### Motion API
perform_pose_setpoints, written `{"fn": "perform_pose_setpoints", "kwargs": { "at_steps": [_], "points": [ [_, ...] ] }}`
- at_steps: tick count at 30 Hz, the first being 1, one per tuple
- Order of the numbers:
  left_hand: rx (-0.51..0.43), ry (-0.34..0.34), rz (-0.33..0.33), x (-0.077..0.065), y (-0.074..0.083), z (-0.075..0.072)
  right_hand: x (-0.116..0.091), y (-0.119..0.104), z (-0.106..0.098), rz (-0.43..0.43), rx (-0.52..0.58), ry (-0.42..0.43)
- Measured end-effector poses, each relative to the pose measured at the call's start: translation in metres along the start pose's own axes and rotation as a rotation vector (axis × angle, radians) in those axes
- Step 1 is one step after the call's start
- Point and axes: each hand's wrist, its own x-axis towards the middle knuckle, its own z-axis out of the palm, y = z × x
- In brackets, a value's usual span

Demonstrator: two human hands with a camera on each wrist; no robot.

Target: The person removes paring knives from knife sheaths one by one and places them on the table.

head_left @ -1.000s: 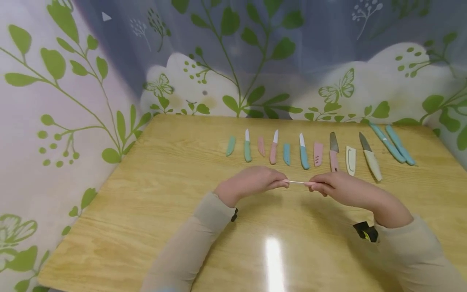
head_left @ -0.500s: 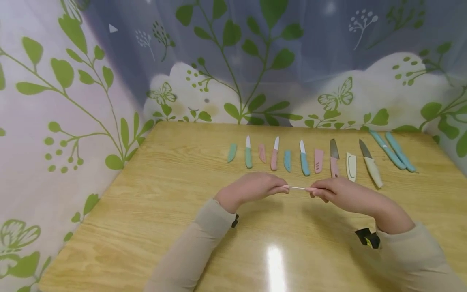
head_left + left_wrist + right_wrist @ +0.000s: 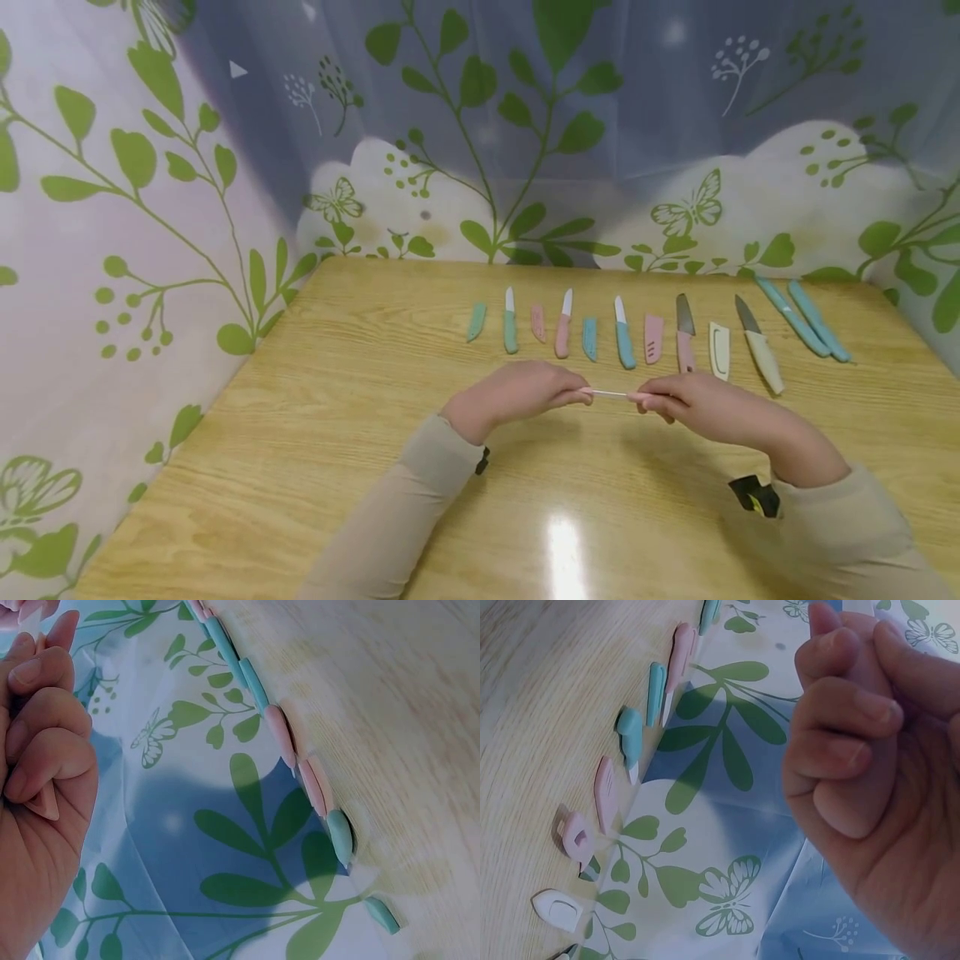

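Both hands are raised over the near side of the row of knives, facing each other, with a thin white blade [image 3: 611, 393] between them. My right hand [image 3: 705, 408] grips the knife's pink handle [image 3: 855, 802], its fingers curled round it and the rounded butt showing in the right wrist view. At the blade's other end, my left hand [image 3: 517, 390] holds a pink sheath [image 3: 46, 804]. Its pointed end sticks out below the curled fingers in the left wrist view; the rest is mostly hidden by them.
Along the wooden table [image 3: 337, 350] lie a green knife [image 3: 510, 325], pink knife [image 3: 562, 329], blue knife [image 3: 624, 337], a pink-handled grey-bladed knife [image 3: 685, 329] and a cream-handled knife [image 3: 761, 350]. Sheaths, such as a white one [image 3: 720, 350], lie between them. Two long blue pieces [image 3: 806, 321] lie far right.
The head view has tilted up slightly, so the table and knives sit lower in it. Both hands keep their grips; slightly more blade shows between them than a second ago.
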Motion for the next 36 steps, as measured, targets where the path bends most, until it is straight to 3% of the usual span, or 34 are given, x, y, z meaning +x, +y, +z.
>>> {"fn": "perform_pose_setpoints", "kwargs": {
  "at_steps": [36],
  "points": [
    [0.022,0.024,0.011,-0.0021,-0.0013,0.0014,-0.0027,0.0038,-0.0008,0.021,-0.006,0.001]
  ]
}}
